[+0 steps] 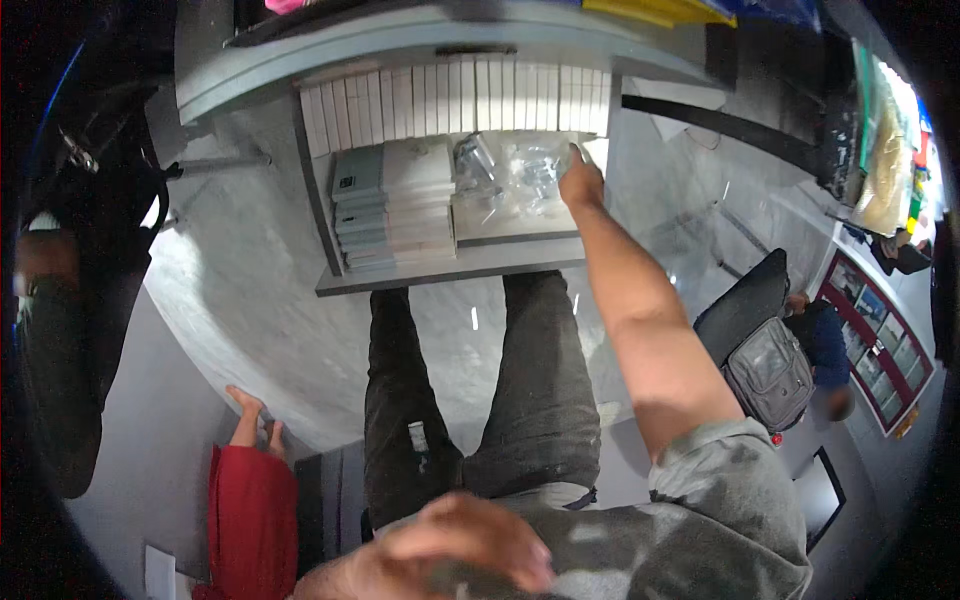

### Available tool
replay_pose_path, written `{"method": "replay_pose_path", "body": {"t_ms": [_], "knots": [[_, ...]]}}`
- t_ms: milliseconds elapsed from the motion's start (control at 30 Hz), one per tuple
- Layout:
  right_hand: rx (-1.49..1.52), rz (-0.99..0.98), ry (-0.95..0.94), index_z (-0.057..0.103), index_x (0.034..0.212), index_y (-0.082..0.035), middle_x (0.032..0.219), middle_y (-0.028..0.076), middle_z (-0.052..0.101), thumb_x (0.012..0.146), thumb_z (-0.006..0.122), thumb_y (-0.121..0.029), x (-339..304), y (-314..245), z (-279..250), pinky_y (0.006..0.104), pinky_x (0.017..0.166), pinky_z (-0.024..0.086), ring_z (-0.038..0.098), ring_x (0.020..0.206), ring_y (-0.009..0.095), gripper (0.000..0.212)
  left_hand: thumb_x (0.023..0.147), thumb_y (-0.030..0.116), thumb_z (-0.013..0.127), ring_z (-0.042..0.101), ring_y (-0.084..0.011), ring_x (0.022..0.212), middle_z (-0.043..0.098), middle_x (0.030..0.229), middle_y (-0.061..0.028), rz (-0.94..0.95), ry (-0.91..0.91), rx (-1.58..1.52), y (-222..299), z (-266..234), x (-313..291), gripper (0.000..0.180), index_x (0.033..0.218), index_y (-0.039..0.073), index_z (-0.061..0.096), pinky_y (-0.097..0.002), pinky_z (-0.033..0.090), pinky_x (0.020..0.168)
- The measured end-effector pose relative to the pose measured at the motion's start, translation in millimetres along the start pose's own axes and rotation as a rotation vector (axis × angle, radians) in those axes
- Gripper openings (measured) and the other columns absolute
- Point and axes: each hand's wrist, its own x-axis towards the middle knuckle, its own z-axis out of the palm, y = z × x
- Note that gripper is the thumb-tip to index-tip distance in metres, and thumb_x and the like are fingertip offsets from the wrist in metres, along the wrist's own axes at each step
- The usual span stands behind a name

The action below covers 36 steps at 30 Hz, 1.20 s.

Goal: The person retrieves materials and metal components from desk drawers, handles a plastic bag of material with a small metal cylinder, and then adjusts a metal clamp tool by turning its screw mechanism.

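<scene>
Below the desk top, a pulled-out drawer [390,268] holds rows of thin white boxes and see-through packaging. My right hand [582,182] is inside it at the right, fingers curled, beside a heap of clear plastic bags [530,175]. What those fingers hold, if anything, is hidden. A small clear-wrapped item [476,160] lies left of the heap. Stacked grey-and-white boxes [395,195] fill the drawer's left part. Close to my body, my left hand [465,545] hangs smeared by motion, away from the drawer, its fingers not clear.
The grey desk edge [420,52] runs above the drawer. A row of white boxes [455,98] stands along its back. To the right are a chair with a grey backpack [770,375] and a person [825,345]. At left, a person in red clothing [252,510] shows bare feet.
</scene>
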Motion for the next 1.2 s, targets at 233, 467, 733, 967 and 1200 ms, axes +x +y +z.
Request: {"method": "replay_pose_path", "body": {"t_ms": [233,467,733,967,1200], "knots": [[0.214,-0.352,0.317,0.053,0.117,-0.013,0.099,0.014,0.066,0.089,0.064,-0.021,-33,-17,24,0.0485,0.082,0.054,0.066,0.094,0.037,0.032,0.095,0.022,0.067,0.061,-0.0309,0.091,0.066,0.102,-0.0166,0.184,0.009,-0.141,-4,19,-3,0.019,0.111,0.011,0.067,-0.0433,0.053,0.080],[0.075,-0.563,0.148,0.054,0.119,-0.014,0.110,0.012,0.064,0.089,0.065,-0.021,-75,-36,44,0.0463,0.086,0.055,0.063,0.108,0.033,0.033,0.095,0.030,0.063,0.063,-0.0317,0.090,0.069,0.101,-0.0191,-0.032,-0.351,-0.492,-15,-28,-9,0.030,0.115,0.007,0.068,-0.0499,0.051,0.082],[0.248,-0.312,-0.055,0.066,0.098,-0.010,0.100,0.011,0.063,0.083,0.072,-0.022,-81,-50,55,0.0451,0.082,0.052,0.064,0.096,0.033,0.020,0.096,0.054,0.050,0.062,-0.0324,0.080,0.067,0.085,-0.0211,-0.137,0.135,-0.368,-48,-51,-23,0.068,0.118,-0.009,0.062,-0.0469,0.049,0.078],[0.562,-0.132,-0.085,0.063,0.101,-0.005,0.096,0.013,0.069,0.083,0.073,-0.015,-118,-28,58,0.0415,0.079,0.055,0.068,0.085,0.035,0.023,0.095,0.028,0.057,0.058,-0.0180,0.095,0.061,0.101,-0.0059,-0.453,0.571,-0.122,-134,-96,-26,0.046,0.129,-0.002,0.055,-0.0323,0.046,0.086],[1.124,0.095,-0.132,0.060,0.104,-0.002,0.092,0.011,0.069,0.090,0.068,-0.008,-102,-15,52,0.0307,0.073,0.057,0.069,0.081,0.020,0.018,0.100,0.025,0.056,0.060,-0.0116,0.092,0.066,0.099,-0.0017,-0.684,0.589,0.082,-166,-104,-39,0.031,0.121,0.003,0.064,-0.0277,0.046,0.084]]}}
